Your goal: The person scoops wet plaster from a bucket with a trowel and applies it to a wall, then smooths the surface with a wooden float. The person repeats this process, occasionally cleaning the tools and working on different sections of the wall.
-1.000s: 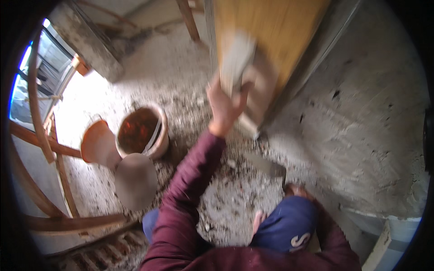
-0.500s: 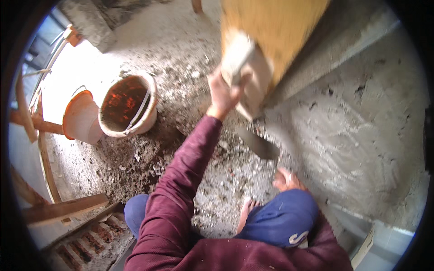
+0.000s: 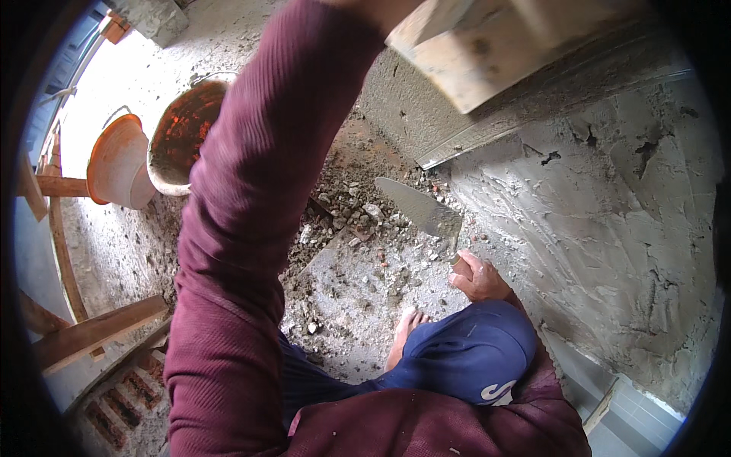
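the right hand grips the handle of a trowel low over the rubble beside the plastered wall, while the left arm reaches up to a wooden board, its grip out of view.

Pretty cramped spot. The right hand has the rough plastered wall just beside it, and its trowel blade hangs over a floor littered with rubble. Overhead, a wooden board blocks the way up. The two buckets and timber pieces crowd the left; only the rubble patch between stays passable.
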The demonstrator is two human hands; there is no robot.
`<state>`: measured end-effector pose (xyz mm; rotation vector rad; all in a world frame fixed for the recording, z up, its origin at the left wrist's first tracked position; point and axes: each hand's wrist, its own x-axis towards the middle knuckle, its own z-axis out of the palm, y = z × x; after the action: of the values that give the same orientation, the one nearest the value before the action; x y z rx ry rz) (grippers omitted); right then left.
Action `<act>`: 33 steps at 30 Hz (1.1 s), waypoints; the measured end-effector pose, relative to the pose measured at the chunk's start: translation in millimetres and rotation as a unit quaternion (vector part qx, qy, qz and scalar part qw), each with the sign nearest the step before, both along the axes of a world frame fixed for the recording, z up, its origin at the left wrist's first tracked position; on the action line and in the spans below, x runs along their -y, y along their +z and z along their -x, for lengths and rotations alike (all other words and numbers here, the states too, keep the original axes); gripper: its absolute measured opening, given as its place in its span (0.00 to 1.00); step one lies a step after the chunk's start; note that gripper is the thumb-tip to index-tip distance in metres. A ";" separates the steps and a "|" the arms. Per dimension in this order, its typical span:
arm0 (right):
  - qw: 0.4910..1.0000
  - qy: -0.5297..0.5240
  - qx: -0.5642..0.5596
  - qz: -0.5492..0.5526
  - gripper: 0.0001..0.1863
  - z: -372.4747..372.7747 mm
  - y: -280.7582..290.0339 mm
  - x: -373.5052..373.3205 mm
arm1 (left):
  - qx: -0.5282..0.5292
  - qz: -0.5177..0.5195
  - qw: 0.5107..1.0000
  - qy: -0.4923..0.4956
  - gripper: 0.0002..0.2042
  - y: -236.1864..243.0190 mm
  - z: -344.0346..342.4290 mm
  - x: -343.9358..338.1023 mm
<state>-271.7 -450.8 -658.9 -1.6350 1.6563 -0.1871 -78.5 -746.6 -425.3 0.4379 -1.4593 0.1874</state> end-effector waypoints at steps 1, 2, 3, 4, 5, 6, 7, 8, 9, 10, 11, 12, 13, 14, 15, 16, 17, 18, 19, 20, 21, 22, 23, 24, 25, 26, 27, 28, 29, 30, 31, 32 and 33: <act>0.993 -0.060 -0.005 -0.105 0.28 0.7 11.5 2.7 | -0.027 0.001 1.000 0.005 0.15 -26.4 26.2 7.4; 0.977 -0.086 0.000 -0.197 0.29 -4.1 22.1 8.8 | 0.014 -0.078 0.997 -0.017 0.16 -61.4 16.9 10.0; 0.988 -0.061 0.009 -0.138 0.29 -5.7 20.8 6.5 | 0.061 -0.160 0.985 -0.022 0.19 -96.3 2.1 12.7; 0.996 -0.044 0.014 -0.078 0.30 -4.9 17.7 -2.8 | 0.105 -0.241 0.965 -0.025 0.22 -134.8 -8.5 16.7; 0.994 -0.089 0.005 -0.067 0.30 -9.3 14.8 -10.6 | 0.077 -0.260 0.961 -0.054 0.24 -158.2 -6.7 4.4; 0.990 -0.133 -0.006 -0.054 0.31 -14.6 14.7 -18.2 | 0.006 -0.331 0.936 -0.118 0.22 -183.0 -5.3 -3.5; 0.988 -0.138 -0.004 -0.075 0.32 -15.6 18.8 -23.2 | 0.003 -0.340 0.931 -0.130 0.21 -203.4 -3.8 -5.4; 0.988 -0.121 0.012 -0.091 0.32 -15.6 11.3 -17.9 | 0.046 -0.283 0.955 -0.074 0.18 -229.0 -11.1 -2.7; 0.988 -0.110 0.020 -0.105 0.33 -14.2 9.9 -14.2 | 0.057 -0.295 0.952 -0.055 0.17 -244.3 -9.8 -7.4; 0.991 -0.101 -0.007 -0.088 0.33 -14.7 9.6 -18.2 | 0.004 -0.365 0.920 -0.144 0.16 -243.7 -8.0 -14.0; 0.993 -0.091 -0.033 -0.071 0.33 -16.1 7.6 -21.6 | -0.040 -0.396 0.901 -0.172 0.17 -238.0 -9.8 -18.1; 0.989 -0.110 -0.040 -0.088 0.33 -13.3 9.6 -28.0 | -0.066 -0.398 0.889 -0.215 0.18 -229.6 0.9 -18.6; 0.986 -0.120 -0.042 -0.110 0.33 -8.4 7.7 -32.6 | -0.086 -0.426 0.862 -0.262 0.18 -223.9 7.1 -18.9; 0.981 -0.130 -0.044 -0.138 0.32 -2.3 3.5 -35.2 | -0.096 -0.387 0.877 -0.269 0.19 -203.9 12.2 -24.2; 0.993 -0.026 -0.082 -0.083 0.32 6.6 0.2 -34.9 | -0.052 -0.367 0.892 -0.259 0.21 -183.2 13.4 -24.6; 0.989 0.083 -0.117 -0.042 0.31 15.0 -3.0 -42.8 | 0.003 -0.350 0.909 -0.228 0.22 -165.6 13.1 -23.9; 0.994 0.015 -0.079 -0.072 0.29 6.4 -2.0 -40.5 | 0.003 -0.349 0.912 -0.215 0.22 -144.2 14.6 -26.3; 0.994 -0.047 -0.035 -0.095 0.28 -3.5 -3.1 -34.1 | 0.010 -0.306 0.937 -0.169 0.25 -122.3 7.9 -27.9; 0.986 -0.126 0.002 -0.112 0.26 -11.5 -0.9 -35.0 | 0.022 -0.351 0.912 -0.211 0.26 -104.1 9.2 -34.6; 0.981 -0.151 -0.012 -0.125 0.25 -21.5 6.3 -25.1 | 0.023 -0.330 0.922 -0.203 0.26 -103.8 9.5 -35.5; 0.974 -0.175 -0.026 -0.138 0.24 -24.3 9.7 -18.6 | 0.024 -0.309 0.930 -0.195 0.26 -106.3 10.8 -34.9; 0.976 -0.161 -0.007 -0.149 0.24 -16.1 -3.4 -20.5 | 0.005 -0.309 0.932 -0.191 0.26 -116.2 12.5 -35.3; 0.988 -0.094 -0.015 -0.123 0.25 -14.7 -4.4 -18.2 | -0.012 -0.308 0.934 -0.182 0.26 -132.8 11.9 -34.1; 0.995 -0.027 -0.023 -0.098 0.26 -13.9 -4.2 -15.7 | -0.028 -0.308 0.935 -0.172 0.25 -151.7 11.9 -31.9; 0.994 -0.021 -0.030 -0.102 0.28 -12.1 -8.0 -17.7 | -0.043 -0.316 0.933 -0.169 0.25 -175.3 14.4 -28.3; 0.994 -0.016 -0.037 -0.105 0.30 -10.3 -12.0 -19.5 | -0.056 -0.323 0.930 -0.165 0.24 -202.6 18.0 -24.4; 0.993 -0.012 -0.043 -0.108 0.31 -8.2 -15.5 -21.4 | -0.069 -0.330 0.927 -0.163 0.24 -218.9 18.6 -22.2; 0.991 -0.045 -0.066 -0.111 0.32 -13.8 -14.7 -23.6 | -0.055 -0.342 0.925 -0.157 0.23 -223.0 15.3 -24.0; 0.987 -0.078 -0.088 -0.113 0.33 -19.2 -13.6 -24.9 | -0.042 -0.354 0.922 -0.150 0.22 -227.3 12.2 -27.7; 0.984 -0.090 -0.092 -0.123 0.33 -22.4 -10.5 -23.7 | -0.028 -0.365 0.920 -0.143 0.21 -231.3 9.4 -30.7; 0.982 -0.098 -0.095 -0.132 0.34 -30.7 -0.7 -15.7 | -0.018 -0.380 0.911 -0.161 0.20 -238.5 3.9 -31.9; 0.978 -0.113 -0.100 -0.141 0.34 -36.9 8.7 -12.4 | -0.008 -0.395 0.900 -0.186 0.19 -246.1 2.4 -33.0; 0.979 -0.108 -0.101 -0.137 0.35 -35.1 11.2 -13.6 | 0.002 -0.409 0.888 -0.211 0.18 -252.8 3.8 -34.3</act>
<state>-236.7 -437.2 -647.6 -1.3018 1.9192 0.1022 -82.3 -712.3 -678.1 0.7759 -1.5553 -0.8107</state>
